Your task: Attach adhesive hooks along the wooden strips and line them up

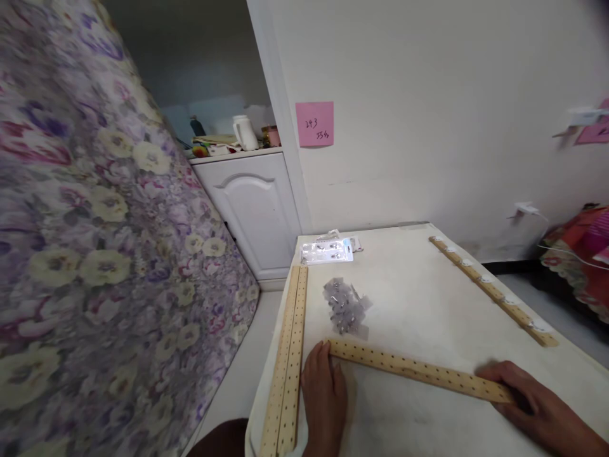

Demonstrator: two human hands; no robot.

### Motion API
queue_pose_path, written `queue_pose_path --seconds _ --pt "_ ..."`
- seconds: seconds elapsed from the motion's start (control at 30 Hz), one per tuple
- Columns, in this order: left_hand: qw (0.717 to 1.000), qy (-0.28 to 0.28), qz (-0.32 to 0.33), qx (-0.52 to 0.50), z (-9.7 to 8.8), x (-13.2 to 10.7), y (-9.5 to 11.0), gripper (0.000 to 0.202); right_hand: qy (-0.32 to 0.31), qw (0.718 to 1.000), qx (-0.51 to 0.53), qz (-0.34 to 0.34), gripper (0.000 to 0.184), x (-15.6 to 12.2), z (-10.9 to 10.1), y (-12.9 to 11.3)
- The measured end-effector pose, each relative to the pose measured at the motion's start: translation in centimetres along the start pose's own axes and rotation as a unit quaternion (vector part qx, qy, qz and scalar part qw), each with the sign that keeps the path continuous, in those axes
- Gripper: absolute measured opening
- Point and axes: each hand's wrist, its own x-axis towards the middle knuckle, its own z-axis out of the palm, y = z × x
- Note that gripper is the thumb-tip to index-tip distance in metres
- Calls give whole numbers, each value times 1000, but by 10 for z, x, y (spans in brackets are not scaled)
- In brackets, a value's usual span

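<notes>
A perforated wooden strip with rows of small dark holes slants across the near part of the table. My left hand has its fingers closed at the strip's left end, thumb on the near side. At the other end, my right hand grips the strip between thumb and fingers. Just beyond my left hand is a pile of small clear plastic packets with metallic bits inside. Two more perforated strips lie side by side along the table's left edge, close to my left hand.
Another wooden strip with several clear, shiny pieces along it lies near the right edge. Clear packaging sits at the table's far left corner. A floral curtain hangs left; a wall stands behind.
</notes>
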Motion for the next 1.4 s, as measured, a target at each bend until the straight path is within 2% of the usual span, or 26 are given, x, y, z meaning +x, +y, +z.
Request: queue_pose_path --seconds 0.23,0.37,0.43,0.53,0.6,0.7,0.8,0.9,1.03,1.17,1.23,1.4 --pt "1000 3 -5 -10 3 0 -4 42 -15 1000 -17 11 35 5 -6 -3" --pt "1000 -2 -13 -3 2 0 -3 42 13 1000 23 4 36 22 -5 -37" --pt "1000 -6 -16 -1 0 1 -1 43 22 998 55 -12 30 43 6 -64" --pt "1000 -9 -17 -7 -1 2 0 44 -11 995 98 -31 23 86 38 -107" --pt "1000 -7 -15 -9 -1 2 -1 44 -2 995 89 -50 19 114 62 -130" --pt "1000 -8 -12 -11 1 1 -3 45 4 1000 23 -22 19 143 90 -150" --pt "1000 -4 -10 -9 3 0 -7 45 -4 999 -37 -3 18 155 106 -155" --pt "1000 -5 -4 -7 3 0 -8 44 6 999 -36 -2 14 157 113 -152" --pt "1000 5 2 -1 4 0 -6 43 2 999 47 1 9 160 115 -143" --pt "999 27 7 25 5 0 -1 44 -24 984 179 -13 3 163 114 -138" --pt "998 14 30 46 4 1 1 45 -6 975 222 -15 5 163 110 -138" --pt "985 -12 137 102 -1 6 9 45 55 964 258 -10 18 158 97 -144"
